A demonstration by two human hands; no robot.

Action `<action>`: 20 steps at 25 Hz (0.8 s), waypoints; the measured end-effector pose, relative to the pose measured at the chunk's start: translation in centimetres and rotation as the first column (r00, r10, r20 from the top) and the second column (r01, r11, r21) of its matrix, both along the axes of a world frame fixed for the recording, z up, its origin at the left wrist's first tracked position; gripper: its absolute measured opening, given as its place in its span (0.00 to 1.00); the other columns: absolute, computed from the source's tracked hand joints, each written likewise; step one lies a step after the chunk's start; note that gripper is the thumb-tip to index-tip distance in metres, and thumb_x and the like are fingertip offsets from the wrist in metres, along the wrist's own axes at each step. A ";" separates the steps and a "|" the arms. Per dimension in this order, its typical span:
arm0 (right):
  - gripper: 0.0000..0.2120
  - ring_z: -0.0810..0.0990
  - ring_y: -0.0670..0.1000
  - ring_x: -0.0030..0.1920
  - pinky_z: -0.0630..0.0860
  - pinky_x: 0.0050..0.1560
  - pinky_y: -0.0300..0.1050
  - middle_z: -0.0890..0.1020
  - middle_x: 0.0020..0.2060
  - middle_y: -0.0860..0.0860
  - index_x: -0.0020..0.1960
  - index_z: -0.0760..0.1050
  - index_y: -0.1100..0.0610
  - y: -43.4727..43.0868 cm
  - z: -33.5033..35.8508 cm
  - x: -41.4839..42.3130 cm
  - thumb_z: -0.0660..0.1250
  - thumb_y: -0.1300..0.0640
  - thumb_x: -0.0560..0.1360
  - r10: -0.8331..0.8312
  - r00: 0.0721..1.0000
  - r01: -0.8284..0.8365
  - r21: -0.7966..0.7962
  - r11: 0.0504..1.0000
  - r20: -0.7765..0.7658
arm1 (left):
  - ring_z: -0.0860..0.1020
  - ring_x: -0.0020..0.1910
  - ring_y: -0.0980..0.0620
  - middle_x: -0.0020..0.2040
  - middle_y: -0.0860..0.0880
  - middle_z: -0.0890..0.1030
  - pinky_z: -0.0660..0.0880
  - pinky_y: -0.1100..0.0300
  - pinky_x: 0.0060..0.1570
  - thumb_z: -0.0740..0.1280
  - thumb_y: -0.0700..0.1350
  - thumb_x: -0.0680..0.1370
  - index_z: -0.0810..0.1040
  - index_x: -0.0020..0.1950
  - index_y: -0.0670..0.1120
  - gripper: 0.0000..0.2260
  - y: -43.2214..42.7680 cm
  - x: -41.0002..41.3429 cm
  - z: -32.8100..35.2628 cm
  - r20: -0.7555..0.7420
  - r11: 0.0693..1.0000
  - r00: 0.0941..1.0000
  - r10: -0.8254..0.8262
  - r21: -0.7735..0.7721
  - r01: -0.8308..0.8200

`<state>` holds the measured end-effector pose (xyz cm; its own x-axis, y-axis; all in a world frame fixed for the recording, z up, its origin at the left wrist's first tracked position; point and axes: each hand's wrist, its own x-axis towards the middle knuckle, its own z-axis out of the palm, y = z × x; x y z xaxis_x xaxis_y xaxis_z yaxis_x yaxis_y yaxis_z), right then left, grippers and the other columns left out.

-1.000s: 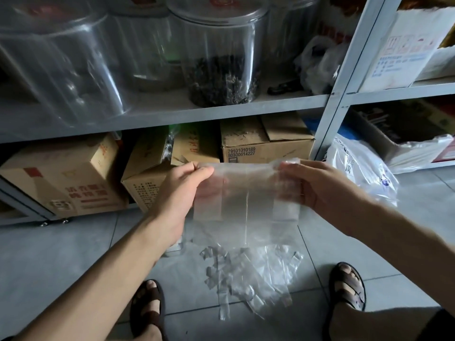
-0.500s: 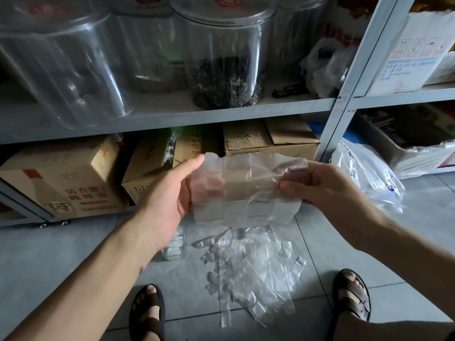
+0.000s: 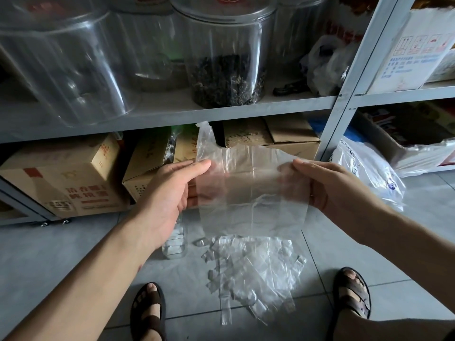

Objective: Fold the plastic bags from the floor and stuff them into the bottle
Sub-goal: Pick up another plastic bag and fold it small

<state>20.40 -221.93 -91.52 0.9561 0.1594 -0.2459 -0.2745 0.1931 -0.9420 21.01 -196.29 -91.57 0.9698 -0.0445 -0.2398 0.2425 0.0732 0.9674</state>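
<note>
A clear plastic bag [image 3: 248,190] hangs spread out in the air between my hands, one handle strip sticking up at its top left. My left hand [image 3: 170,193] pinches its left edge, thumb in front. My right hand [image 3: 327,185] pinches its right edge. Below, a pile of clear plastic bags [image 3: 251,269] lies on the grey floor tiles. A small clear bottle [image 3: 175,242] stands on the floor under my left hand, with folded plastic inside; its upper part is hidden by the hand.
A grey metal shelf [image 3: 172,116] stands right in front, with big clear jars [image 3: 226,50] above and cardboard boxes [image 3: 64,180] below. A filled white plastic bag [image 3: 369,171] sits at the right by the shelf post. My sandalled feet [image 3: 147,313] flank the pile.
The bag was folded into a shorter band between my hands; now it is opened out taller and wider, a handle strip flipped up. My hands moved apart.
</note>
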 end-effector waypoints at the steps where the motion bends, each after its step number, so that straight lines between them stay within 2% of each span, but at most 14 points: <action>1: 0.15 0.85 0.54 0.46 0.82 0.46 0.42 0.86 0.48 0.60 0.52 0.83 0.64 0.0 -0.1 0.1 0.66 0.54 0.74 -0.020 1.000 0.020 0.002 1.000 -0.002 | 0.74 0.60 0.22 0.57 0.25 0.77 0.72 0.32 0.64 0.75 0.56 0.70 0.86 0.55 0.48 0.18 0.1 0.0 -0.1 0.001 1.000 1.000 -0.004 0.001 0.004; 4: 0.12 0.84 0.50 0.40 0.82 0.43 0.41 0.86 0.43 0.57 0.48 0.84 0.63 -0.1 -0.3 0.1 0.68 0.56 0.71 -0.073 0.997 0.073 0.011 0.997 0.002 | 0.80 0.57 0.30 0.54 0.36 0.84 0.73 0.33 0.63 0.73 0.52 0.74 0.85 0.55 0.45 0.15 0.0 -0.1 -0.2 0.032 1.000 0.999 0.001 0.014 -0.001; 6: 0.09 0.84 0.49 0.39 0.83 0.44 0.41 0.85 0.40 0.55 0.46 0.84 0.61 -0.1 -0.6 0.1 0.69 0.56 0.71 -0.092 0.996 0.092 0.018 0.996 0.020 | 0.83 0.55 0.35 0.51 0.40 0.86 0.76 0.38 0.61 0.70 0.47 0.77 0.85 0.54 0.43 0.10 0.0 0.0 -0.4 0.046 0.999 0.999 0.022 0.037 -0.023; 9: 0.08 0.83 0.49 0.40 0.82 0.48 0.42 0.84 0.40 0.54 0.46 0.83 0.61 -0.1 -0.8 0.1 0.70 0.57 0.71 -0.127 0.989 0.129 -0.018 0.992 0.077 | 0.86 0.47 0.42 0.46 0.45 0.87 0.80 0.48 0.52 0.68 0.41 0.79 0.84 0.51 0.44 0.05 -0.5 -0.1 -0.5 0.099 0.992 0.990 0.099 0.066 -0.106; 11: 0.07 0.83 0.50 0.43 0.82 0.51 0.43 0.84 0.43 0.56 0.48 0.82 0.61 -0.1 -1.0 0.2 0.69 0.59 0.73 -0.147 0.982 0.153 -0.047 0.987 0.117 | 0.86 0.43 0.46 0.45 0.46 0.87 0.80 0.50 0.49 0.69 0.40 0.79 0.83 0.52 0.46 0.05 -0.7 -0.1 -0.5 0.138 0.985 0.982 0.131 0.092 -0.145; 14: 0.08 0.83 0.51 0.46 0.82 0.50 0.42 0.85 0.45 0.57 0.53 0.80 0.63 -0.2 -1.1 0.2 0.68 0.62 0.76 -0.162 0.976 0.171 -0.048 0.984 0.146 | 0.86 0.44 0.45 0.45 0.44 0.87 0.80 0.49 0.51 0.68 0.41 0.79 0.82 0.53 0.45 0.04 -0.8 -0.2 -0.5 0.186 0.982 0.975 0.125 0.119 -0.149; 18: 0.12 0.84 0.53 0.48 0.82 0.50 0.43 0.85 0.50 0.61 0.58 0.79 0.64 -0.2 -1.0 0.2 0.69 0.63 0.75 -0.190 0.973 0.195 -0.030 0.980 0.133 | 0.86 0.44 0.45 0.43 0.44 0.87 0.82 0.56 0.45 0.67 0.40 0.80 0.81 0.55 0.43 0.06 -0.9 -0.3 -0.3 0.205 0.984 0.972 0.115 0.110 -0.140; 20: 0.13 0.84 0.53 0.48 0.82 0.50 0.44 0.85 0.49 0.60 0.58 0.79 0.65 -0.3 -1.0 0.2 0.69 0.63 0.75 -0.182 0.975 0.187 -0.032 0.982 0.124 | 0.86 0.45 0.45 0.44 0.44 0.87 0.82 0.55 0.47 0.68 0.41 0.79 0.81 0.56 0.42 0.07 -0.8 -0.2 -0.4 0.181 0.986 0.977 0.113 0.104 -0.133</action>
<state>20.64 -222.21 -92.53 0.9909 -0.0308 -0.1307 -0.1226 0.1884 -0.9744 20.83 -197.12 -91.97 0.9934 0.0954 -0.0639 0.0662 -0.0217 0.9976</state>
